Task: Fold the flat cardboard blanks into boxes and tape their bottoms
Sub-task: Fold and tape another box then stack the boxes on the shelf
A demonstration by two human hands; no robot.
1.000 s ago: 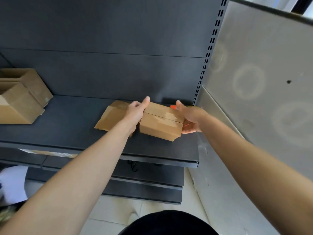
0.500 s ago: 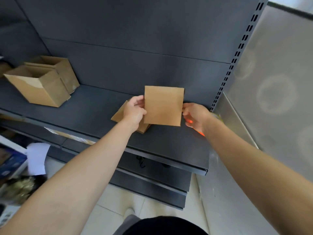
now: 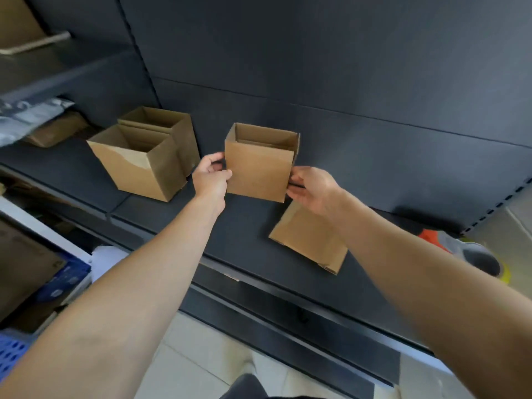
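I hold a small folded cardboard box (image 3: 257, 168) upright, its open top facing up, just above the dark shelf (image 3: 236, 231). My left hand (image 3: 211, 178) grips its left side and my right hand (image 3: 312, 188) grips its right side. Below my right wrist a flat cardboard blank (image 3: 309, 240) lies on the shelf. Two finished open boxes stand to the left, the nearer one (image 3: 138, 165) in front of the farther one (image 3: 172, 131). An orange and grey tape dispenser (image 3: 463, 251) lies at the shelf's right end, partly behind my right forearm.
The dark back panel (image 3: 345, 67) rises behind the shelf. A lower shelf edge (image 3: 288, 306) juts out beneath. At the left are a higher shelf with plastic-wrapped items (image 3: 31, 116), a blue crate (image 3: 11, 352) and brown cardboard (image 3: 23, 263).
The box has been turned open side up and carried left toward the finished boxes. The view has swung left, so the flat blank now lies to the right.
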